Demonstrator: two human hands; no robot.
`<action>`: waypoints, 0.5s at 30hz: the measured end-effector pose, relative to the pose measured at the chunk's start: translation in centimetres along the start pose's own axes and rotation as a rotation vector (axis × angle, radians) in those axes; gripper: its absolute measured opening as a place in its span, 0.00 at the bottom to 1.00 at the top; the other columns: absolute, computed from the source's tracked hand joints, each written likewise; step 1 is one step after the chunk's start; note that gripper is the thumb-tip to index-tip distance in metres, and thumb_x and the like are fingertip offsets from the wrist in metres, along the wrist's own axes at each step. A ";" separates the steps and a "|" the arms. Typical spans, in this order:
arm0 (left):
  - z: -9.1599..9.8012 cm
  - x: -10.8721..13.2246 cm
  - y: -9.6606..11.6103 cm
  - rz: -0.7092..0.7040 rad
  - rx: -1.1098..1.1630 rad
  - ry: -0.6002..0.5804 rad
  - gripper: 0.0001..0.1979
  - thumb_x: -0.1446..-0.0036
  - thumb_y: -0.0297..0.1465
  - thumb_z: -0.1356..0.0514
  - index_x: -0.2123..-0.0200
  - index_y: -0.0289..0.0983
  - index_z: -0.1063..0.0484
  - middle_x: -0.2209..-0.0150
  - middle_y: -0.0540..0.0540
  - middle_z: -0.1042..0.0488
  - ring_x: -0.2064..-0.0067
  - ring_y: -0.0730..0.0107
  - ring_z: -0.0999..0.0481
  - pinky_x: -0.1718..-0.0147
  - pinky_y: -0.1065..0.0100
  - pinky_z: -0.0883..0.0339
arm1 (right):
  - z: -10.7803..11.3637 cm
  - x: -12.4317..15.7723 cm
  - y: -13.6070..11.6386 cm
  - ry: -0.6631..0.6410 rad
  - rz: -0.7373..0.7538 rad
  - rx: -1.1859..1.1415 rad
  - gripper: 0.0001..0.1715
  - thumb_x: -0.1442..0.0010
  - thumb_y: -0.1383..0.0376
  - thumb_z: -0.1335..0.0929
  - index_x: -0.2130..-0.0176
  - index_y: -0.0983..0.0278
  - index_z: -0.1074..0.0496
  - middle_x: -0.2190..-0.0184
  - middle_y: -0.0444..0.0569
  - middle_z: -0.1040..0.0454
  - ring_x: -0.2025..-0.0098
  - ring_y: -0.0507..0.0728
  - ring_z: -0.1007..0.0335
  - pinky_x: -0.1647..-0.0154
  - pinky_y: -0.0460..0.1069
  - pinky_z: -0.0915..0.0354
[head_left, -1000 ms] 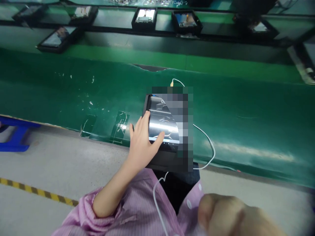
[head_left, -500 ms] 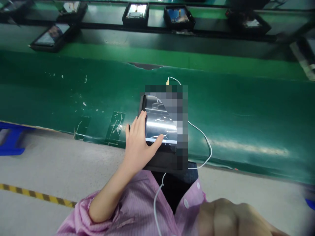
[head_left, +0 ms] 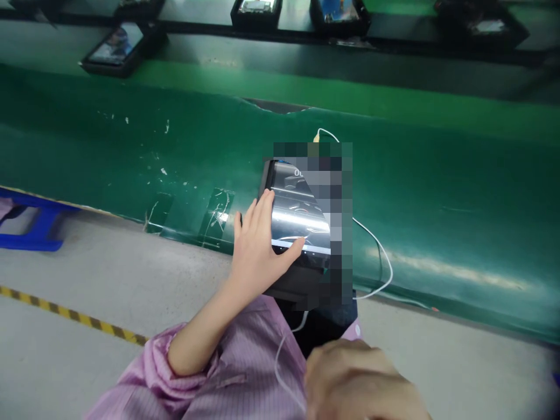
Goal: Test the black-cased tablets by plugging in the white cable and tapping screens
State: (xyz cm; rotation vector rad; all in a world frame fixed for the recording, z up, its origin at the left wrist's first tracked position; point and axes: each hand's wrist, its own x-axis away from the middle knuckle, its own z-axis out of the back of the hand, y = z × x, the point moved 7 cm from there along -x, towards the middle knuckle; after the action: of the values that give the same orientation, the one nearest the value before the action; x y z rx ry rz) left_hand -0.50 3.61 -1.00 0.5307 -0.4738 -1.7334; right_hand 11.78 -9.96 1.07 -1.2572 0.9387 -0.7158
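Observation:
A black-framed device with a glossy, reflective screen (head_left: 295, 201) lies at the front edge of the green table; a pixelated block hides its right side. My left hand (head_left: 256, 248) lies against it, fingers stretched along its left edge and thumb flat on the lower screen. Low in the view, in front of my body, my right hand (head_left: 361, 382) is curled into a fist and blurred. Whatever it may hold is hidden. A white cable (head_left: 385, 251) loops out to the right of the device, and another length (head_left: 280, 361) hangs over the pink shirt.
The green table (head_left: 437, 175) has worn, scratched patches. Beyond it a dark line carries several devices in black trays, one with a lit screen (head_left: 116, 44) at left. A blue stool (head_left: 35, 224) and yellow-black floor tape (head_left: 74, 315) show at left.
My right hand has moved left and up toward my body's middle. My left hand stays on the device. The whole view has shifted, so the table things sit further right and higher.

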 end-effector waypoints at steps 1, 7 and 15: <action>0.0 0.0 0.0 0.003 -0.009 -0.002 0.40 0.43 0.43 0.41 0.33 0.37 0.55 0.33 0.33 0.43 0.33 0.46 0.44 0.37 0.37 0.55 | 0.0 -0.4 0.0 0.005 -0.005 -0.025 0.14 0.30 0.55 0.39 0.51 0.53 0.27 0.67 0.44 0.23 0.67 0.54 0.27 0.65 0.49 0.29; -0.2 -0.1 0.0 0.010 -0.026 -0.030 0.45 0.45 0.47 0.39 0.33 0.37 0.57 0.32 0.33 0.47 0.32 0.44 0.48 0.36 0.36 0.59 | 0.8 -0.1 1.7 0.067 -0.084 -0.059 0.13 0.32 0.66 0.35 0.51 0.53 0.27 0.65 0.46 0.24 0.65 0.55 0.28 0.62 0.52 0.31; 0.1 0.1 -0.5 0.023 0.119 -0.092 0.39 0.41 0.42 0.43 0.33 0.42 0.60 0.31 0.37 0.49 0.30 0.49 0.51 0.35 0.36 0.65 | 1.0 0.3 3.1 0.056 -0.091 0.022 0.16 0.34 0.73 0.35 0.52 0.54 0.29 0.63 0.43 0.25 0.65 0.53 0.31 0.59 0.51 0.34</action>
State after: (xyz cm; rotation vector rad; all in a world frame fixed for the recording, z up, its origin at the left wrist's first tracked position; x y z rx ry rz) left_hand -0.99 3.61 -1.18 0.5291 -0.6491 -1.7208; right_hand 12.65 -9.15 -1.95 -1.2723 0.9212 -0.8347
